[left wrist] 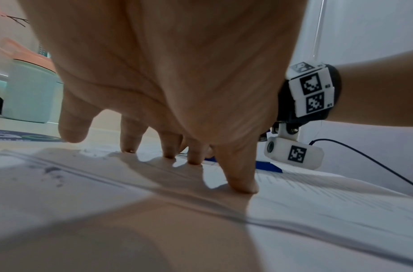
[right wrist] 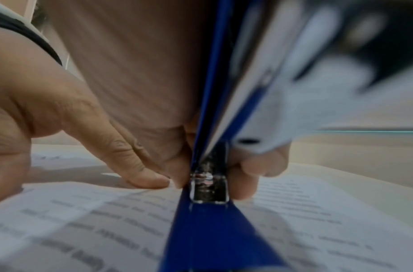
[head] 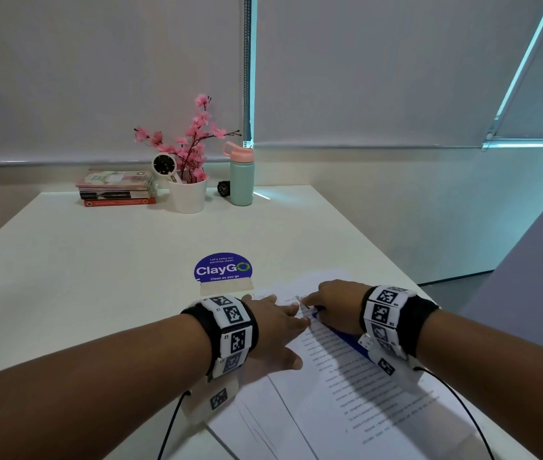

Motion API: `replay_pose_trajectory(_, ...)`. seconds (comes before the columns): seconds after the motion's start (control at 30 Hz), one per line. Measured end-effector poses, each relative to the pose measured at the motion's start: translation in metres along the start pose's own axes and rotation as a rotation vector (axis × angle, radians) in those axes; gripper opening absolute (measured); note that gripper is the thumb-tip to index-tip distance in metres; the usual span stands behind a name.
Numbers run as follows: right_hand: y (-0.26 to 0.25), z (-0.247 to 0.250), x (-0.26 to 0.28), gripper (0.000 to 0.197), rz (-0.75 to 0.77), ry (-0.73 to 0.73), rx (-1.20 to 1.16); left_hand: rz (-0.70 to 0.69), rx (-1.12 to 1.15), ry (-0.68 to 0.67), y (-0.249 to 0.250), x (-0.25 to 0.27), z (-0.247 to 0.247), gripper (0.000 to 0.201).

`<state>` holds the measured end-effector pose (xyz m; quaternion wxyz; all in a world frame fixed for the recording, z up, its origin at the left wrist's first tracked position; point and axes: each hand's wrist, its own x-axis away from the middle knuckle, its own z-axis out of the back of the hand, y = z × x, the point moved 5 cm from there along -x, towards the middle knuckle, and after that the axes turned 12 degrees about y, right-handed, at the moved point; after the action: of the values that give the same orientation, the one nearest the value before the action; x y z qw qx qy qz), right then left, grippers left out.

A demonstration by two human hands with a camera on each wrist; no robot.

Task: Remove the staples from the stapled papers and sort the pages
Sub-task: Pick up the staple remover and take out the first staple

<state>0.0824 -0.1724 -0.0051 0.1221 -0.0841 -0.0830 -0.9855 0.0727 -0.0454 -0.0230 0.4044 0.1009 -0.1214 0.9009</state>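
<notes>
A stapled set of printed pages (head: pixel 363 376) lies on the white table (head: pixel 97 260) in front of me, over a second paper stack (head: pixel 256 416) at its lower left. My left hand (head: pixel 280 327) lies on the printed pages near their top edge, and the left wrist view shows its straight fingertips (left wrist: pixel 242 184) pressing the sheet down. My right hand (head: pixel 316 310) grips a blue stapler-like tool (head: pixel 346 336) lying on the pages. Its metal end (right wrist: pixel 210 187) sits at the paper close to my fingers (right wrist: pixel 247 176). No staple is visible.
A round blue ClayGo sticker (head: pixel 223 268) lies just beyond the papers. At the table's far edge stand stacked books (head: pixel 115 190), a white pot of pink flowers (head: pixel 188 194) and a teal bottle (head: pixel 241 180). Cables (head: pixel 170 426) trail from both wrists.
</notes>
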Motion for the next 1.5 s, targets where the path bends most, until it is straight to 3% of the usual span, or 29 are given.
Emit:
replay_pose_trajectory(0.43, 0.0, -0.018, 0.003, 0.056, -0.015, 0.002, 0.074, -0.015, -0.021, 0.031, 0.001, -0.001, 0.002, 0.075)
replay_pose_trajectory(0.63, -0.001, -0.011, -0.003, 0.049, 0.014, -0.022, 0.073, -0.009, -0.017, 0.035, 0.0, -0.002, 0.002, 0.076)
replay_pose_trajectory(0.8, -0.008, -0.002, 0.001, 0.074, 0.033, -0.009, 0.169, -0.013, 0.001, 0.054, 0.0, -0.002, 0.003, 0.075)
replay_pose_trajectory(0.97, 0.001, -0.007, -0.008, 0.08, 0.02, -0.003, 0.066, -0.012, 0.018, 0.065, 0.0, -0.001, 0.004, 0.076)
replay_pose_trajectory(1.1, -0.003, -0.005, -0.009, 0.078, 0.037, -0.043, 0.135, -0.016, 0.017, 0.054, 0.001, -0.002, 0.003, 0.075)
replay_pose_trajectory(1.3, -0.013, 0.012, -0.027, 0.073, 0.055, 0.164, 0.211, -0.05, -0.006, 0.047, 0.0, -0.004, 0.002, 0.076)
replay_pose_trajectory(1.5, 0.003, 0.012, -0.026, 0.067, 0.084, 0.178, 0.097, -0.155, -0.095, 0.14, -0.002, -0.003, 0.006, 0.067)
